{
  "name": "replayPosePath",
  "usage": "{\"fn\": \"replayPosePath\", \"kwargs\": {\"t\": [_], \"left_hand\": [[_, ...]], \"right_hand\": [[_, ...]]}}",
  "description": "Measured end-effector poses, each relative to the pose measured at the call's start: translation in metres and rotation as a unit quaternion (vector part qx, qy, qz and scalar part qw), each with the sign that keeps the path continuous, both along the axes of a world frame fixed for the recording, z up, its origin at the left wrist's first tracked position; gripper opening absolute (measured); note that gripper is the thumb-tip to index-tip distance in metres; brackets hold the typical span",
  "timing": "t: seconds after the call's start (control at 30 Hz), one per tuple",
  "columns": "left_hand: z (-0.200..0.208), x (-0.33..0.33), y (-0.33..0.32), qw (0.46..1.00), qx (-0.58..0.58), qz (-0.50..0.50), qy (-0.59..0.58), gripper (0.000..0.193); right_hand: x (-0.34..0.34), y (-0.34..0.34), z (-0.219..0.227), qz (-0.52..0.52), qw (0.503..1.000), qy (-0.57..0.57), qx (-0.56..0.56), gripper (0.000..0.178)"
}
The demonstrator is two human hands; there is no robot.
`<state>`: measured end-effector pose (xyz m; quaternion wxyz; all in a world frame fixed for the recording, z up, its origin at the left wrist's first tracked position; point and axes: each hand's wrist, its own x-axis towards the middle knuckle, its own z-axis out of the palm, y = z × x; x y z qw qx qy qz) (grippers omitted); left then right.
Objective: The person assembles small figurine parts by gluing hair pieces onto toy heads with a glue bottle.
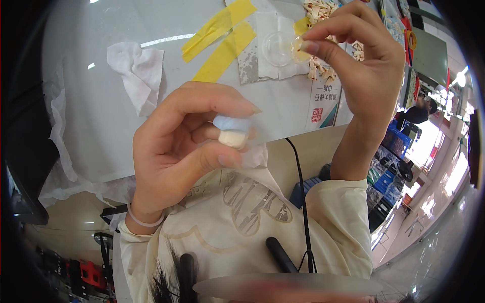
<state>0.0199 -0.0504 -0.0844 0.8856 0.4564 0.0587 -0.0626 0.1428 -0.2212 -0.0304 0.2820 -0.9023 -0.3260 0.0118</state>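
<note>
1. A glossy pale-grey table (101, 146) carries everything here; its near edge runs slantwise.
2. Toward the left lies a crumpled white cloth or tissue (134, 70).
3. Two strips of yellow tape (222, 55) lie side by side, slanting, near the middle.
4. Right of them is a grey-mottled sheet (247, 65), partly under white layers.
5. A printed label (323, 103) with a red seal sits near the edge.
6. Translucent film (58, 111) trails along the left side.
</note>
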Motion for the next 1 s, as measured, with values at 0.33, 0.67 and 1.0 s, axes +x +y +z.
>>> {"fn": "replayPosePath", "kwargs": {"t": [0.33, 0.67, 1.0], "left_hand": [[-0.002, -0.005, 0.004, 1.0, 0.02, 0.013, 0.004, 0.045], [-0.016, -0.005, 0.007, 0.993, 0.031, -0.01, -0.117, 0.038], [0.002, -0.01, -0.005, 0.998, 0.004, 0.036, -0.059, 0.046]], "right_hand": [[-0.005, 0.006, -0.002, 0.0, 1.0, -0.011, -0.018, 0.015], [-0.011, 0.003, -0.002, -0.048, 0.999, -0.008, 0.014, 0.012], [-0.062, -0.012, -0.006, -0.036, 0.934, 0.167, 0.315, 0.02]]}}
